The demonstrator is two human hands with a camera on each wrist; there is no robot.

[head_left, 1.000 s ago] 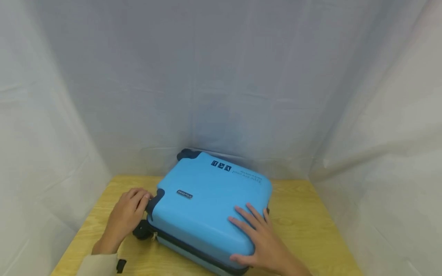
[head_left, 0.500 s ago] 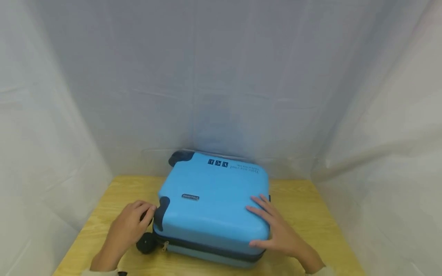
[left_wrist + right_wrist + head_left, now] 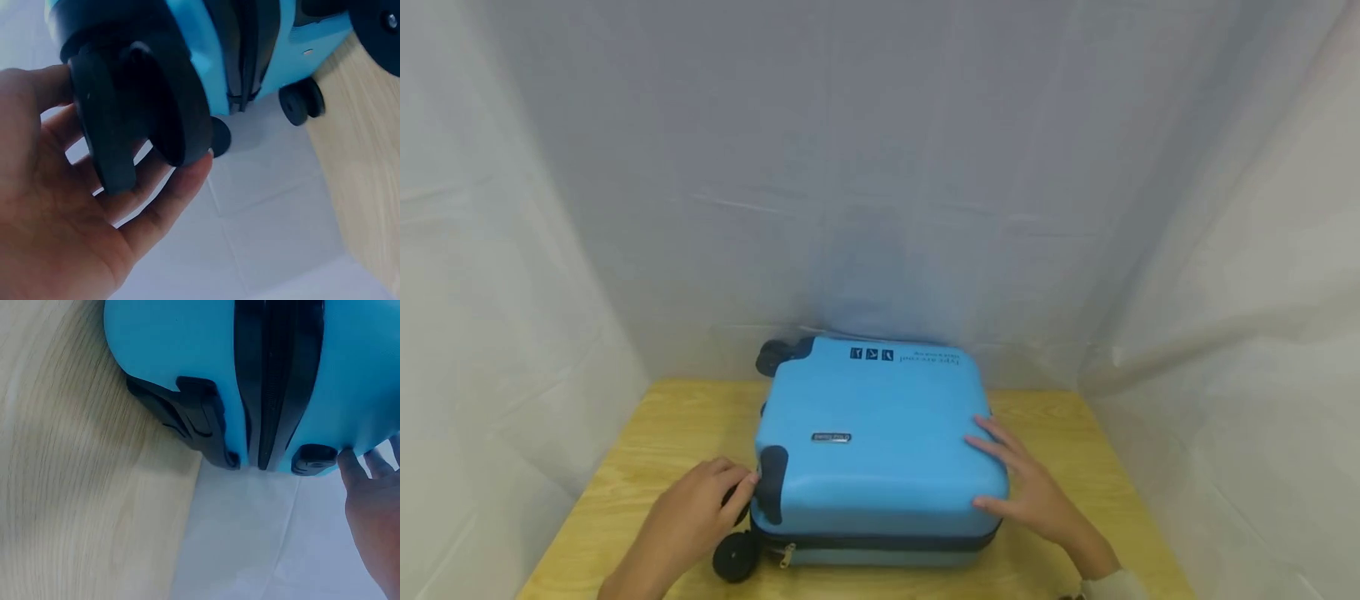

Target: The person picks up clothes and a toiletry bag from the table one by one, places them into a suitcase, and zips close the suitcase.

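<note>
A bright blue hard-shell suitcase (image 3: 872, 442) lies flat on the wooden table (image 3: 647, 433), its front edge square to me. My left hand (image 3: 688, 517) is at its near left corner; in the left wrist view its fingers (image 3: 156, 206) curl round a black wheel (image 3: 134, 106). A second black wheel (image 3: 735, 556) sits just below that hand. My right hand (image 3: 1030, 492) rests on the shell's right side with fingers spread and the thumb on the front edge. From the right wrist, the dark zipper band (image 3: 275, 375) and a black side handle (image 3: 194, 419) show.
White cloth (image 3: 880, 208) hangs behind and on both sides of the table. Another wheel (image 3: 769, 357) sticks out at the suitcase's far left corner, close to the back cloth. Bare wood shows left (image 3: 625, 467) and right (image 3: 1075, 433) of the suitcase.
The suitcase has turned counterclockwise until its front edge faces me squarely. My left hand came nearer with the wheel corner, and my right hand slid to the right side.
</note>
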